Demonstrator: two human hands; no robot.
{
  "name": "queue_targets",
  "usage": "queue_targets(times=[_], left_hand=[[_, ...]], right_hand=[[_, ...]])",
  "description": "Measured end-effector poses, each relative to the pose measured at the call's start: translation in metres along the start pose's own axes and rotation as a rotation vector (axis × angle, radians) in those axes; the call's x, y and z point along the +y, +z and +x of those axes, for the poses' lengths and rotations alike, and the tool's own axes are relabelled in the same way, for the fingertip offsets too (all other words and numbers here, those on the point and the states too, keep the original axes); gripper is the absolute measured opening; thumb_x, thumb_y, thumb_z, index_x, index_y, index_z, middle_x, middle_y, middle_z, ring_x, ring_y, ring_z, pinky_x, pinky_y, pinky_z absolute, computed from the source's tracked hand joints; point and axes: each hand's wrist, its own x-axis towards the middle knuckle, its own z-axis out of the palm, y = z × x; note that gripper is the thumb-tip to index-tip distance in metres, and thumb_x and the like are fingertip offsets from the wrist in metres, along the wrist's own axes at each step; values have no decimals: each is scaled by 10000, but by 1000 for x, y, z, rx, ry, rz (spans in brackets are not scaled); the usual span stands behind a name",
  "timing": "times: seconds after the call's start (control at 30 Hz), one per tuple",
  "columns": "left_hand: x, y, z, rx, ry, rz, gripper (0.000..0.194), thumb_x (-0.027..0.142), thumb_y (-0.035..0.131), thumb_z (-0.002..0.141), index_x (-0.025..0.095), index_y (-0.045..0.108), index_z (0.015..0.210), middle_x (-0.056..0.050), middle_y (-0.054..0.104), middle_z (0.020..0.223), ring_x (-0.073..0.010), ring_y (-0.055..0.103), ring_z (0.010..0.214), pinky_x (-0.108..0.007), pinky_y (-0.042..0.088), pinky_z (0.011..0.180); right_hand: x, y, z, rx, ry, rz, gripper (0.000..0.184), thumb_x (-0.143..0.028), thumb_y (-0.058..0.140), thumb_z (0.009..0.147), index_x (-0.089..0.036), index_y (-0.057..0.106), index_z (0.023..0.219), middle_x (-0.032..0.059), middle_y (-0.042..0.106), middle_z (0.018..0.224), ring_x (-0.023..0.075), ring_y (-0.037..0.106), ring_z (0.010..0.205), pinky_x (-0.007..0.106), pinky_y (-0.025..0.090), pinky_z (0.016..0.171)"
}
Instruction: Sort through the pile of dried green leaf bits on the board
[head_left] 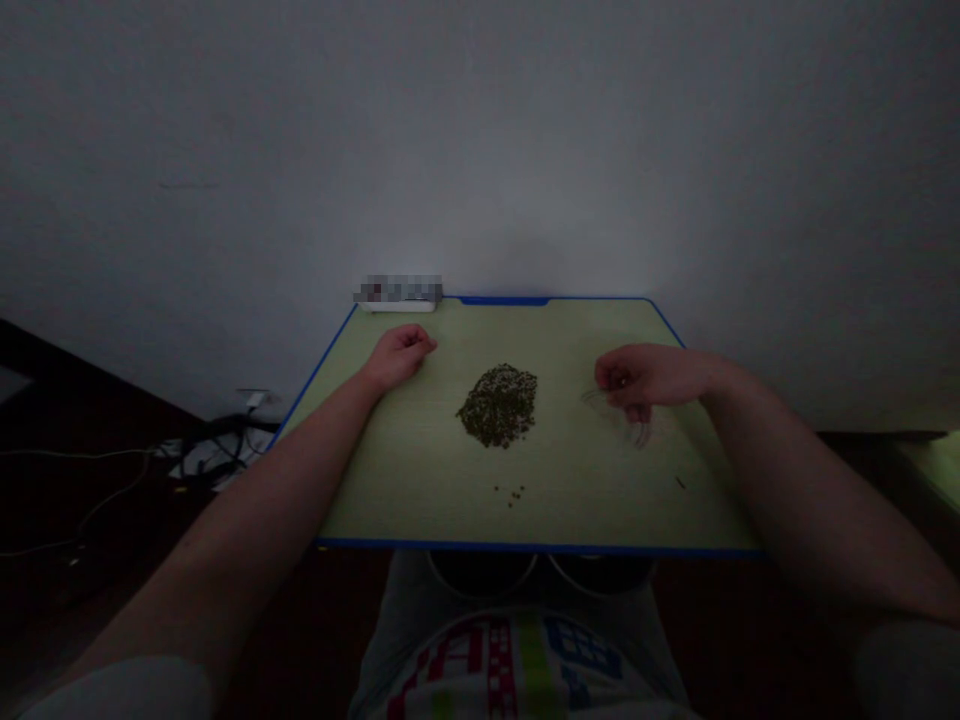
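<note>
Printed shirt [495, 665], multicoloured, on the wearer's torso, nearest the camera. Two dark, round-rimmed items [484, 576], partly hidden below the near edge of the surface. Surface [409, 500], one, pale yellow-green, blue-edged. Pile of small dark grains [499, 408], one, loosely heaped at mid-surface, between the hands and touching neither. Stray grains [516, 495], a few, between pile and near edge. Dark sliver [680, 482], one, at right. Clear item [642, 434], probably a dish or cup, outline faint, beneath and around the right fingers. Hazards, as judged: a brush of either wrist could scatter the heap, its grains being unconfined; a knock from the right fingers could shift the clear item, hard to see in this dim light; stray grains could roll off the near edge if the surface were jolted. Left hand [402, 357]: beyond and left of the pile, forearm slanting inward, fingers curled, contents impossible to tell. Right hand [641, 375]: wrist bent, back uppermost, fingers bent down toward the thumb at the clear item; whether they pinch it, a grain or nothing cannot be told.
</note>
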Motion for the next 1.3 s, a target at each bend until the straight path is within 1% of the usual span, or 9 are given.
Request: queue_targets(times=[0.07, 0.13, 0.27, 0.37, 0.5, 0.63, 0.9, 1.1, 1.3], left_hand=[[0, 0, 0, 0, 0, 6, 210, 339, 597, 678, 180, 467, 635, 75, 399, 440, -62, 359, 390, -218, 260, 426], [-1, 0, 0, 10, -4, 5, 211, 342, 598, 674, 182, 466, 635, 74, 399, 439, -66, 364, 391, -221, 263, 425], [1, 1, 0, 17, -10, 10, 202, 340, 594, 668, 183, 470, 641, 71, 399, 445, -69, 365, 395, -225, 260, 427], [2, 1, -1, 17, -4, 18, 212, 344, 596, 671, 182, 463, 634, 69, 394, 449, -66, 357, 399, -224, 249, 431], [1, 1, 0, 13, 12, 21, 213, 344, 592, 676, 181, 464, 629, 66, 398, 453, -67, 363, 405, -226, 248, 435], [-2, 1, 1, 10, 4, 12, 193, 336, 585, 670, 182, 473, 640, 71, 390, 443, -65, 348, 393, -224, 253, 430], [1, 0, 1, 19, -13, 27, 203, 341, 591, 665, 180, 470, 639, 67, 400, 454, -67, 361, 406, -223, 273, 438], [5, 1, -2, 24, -16, 28, 197, 332, 588, 673, 181, 466, 638, 70, 385, 448, -63, 347, 396, -220, 252, 423], [-2, 0, 2, 25, -6, 26, 206, 346, 591, 671, 183, 469, 642, 68, 393, 451, -66, 355, 403, -217, 264, 428]], right_hand=[[-18, 16, 4, -82, -62, -3, 149, -259, 550, 774, -167, 517, 886, 3, 630, 610, 139, 607, 531, 224, 425, 507], [-39, 35, 11, -93, -154, -72, 134, -223, 537, 769, -167, 553, 890, 1, 639, 639, 131, 600, 541, 225, 415, 522], [-72, 69, 23, 118, -345, -285, 173, -219, 571, 742, -169, 648, 889, 34, 672, 772, 141, 589, 651, 237, 387, 575], [-85, 83, 25, 179, -442, -329, 214, -177, 543, 752, -169, 678, 917, 53, 690, 863, 156, 594, 739, 247, 390, 642], [-90, 90, 24, 182, -525, -317, 238, -156, 529, 768, -156, 689, 944, 75, 694, 937, 174, 601, 818, 260, 406, 724], [-93, 98, 23, 112, -578, -289, 229, -157, 535, 784, -151, 688, 955, 70, 697, 922, 171, 607, 829, 257, 416, 744], [-101, 109, 17, 30, -630, -243, 223, -139, 540, 777, -142, 697, 936, 67, 700, 861, 147, 607, 755, 236, 412, 686], [-105, 113, 14, 40, -643, -245, 191, -152, 529, 785, -151, 698, 874, 58, 694, 811, 153, 600, 726, 243, 398, 664], [-105, 122, 16, 58, -660, -203, 221, -160, 523, 803, -153, 692, 947, 71, 701, 887, 169, 613, 801, 255, 415, 720]])
